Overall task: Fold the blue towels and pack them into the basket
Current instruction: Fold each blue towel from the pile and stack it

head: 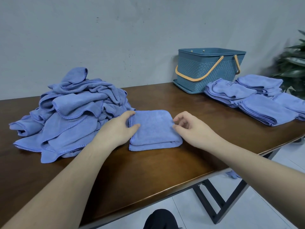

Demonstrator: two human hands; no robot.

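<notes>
A folded blue towel lies on the brown table in front of me. My left hand rests at the towel's left edge, thumb on top and fingers along the side. My right hand hovers at its right edge with fingers loosely curled, holding nothing. A heap of unfolded blue towels sits to the left. Folded blue towels lie in stacks at the right. The blue woven basket with orange handles stands at the back right.
A grey wall runs behind the table. A green plant stands at the far right. The table's front edge slants across the view, with black metal legs and white floor tiles below. A small blue item lies on the floor.
</notes>
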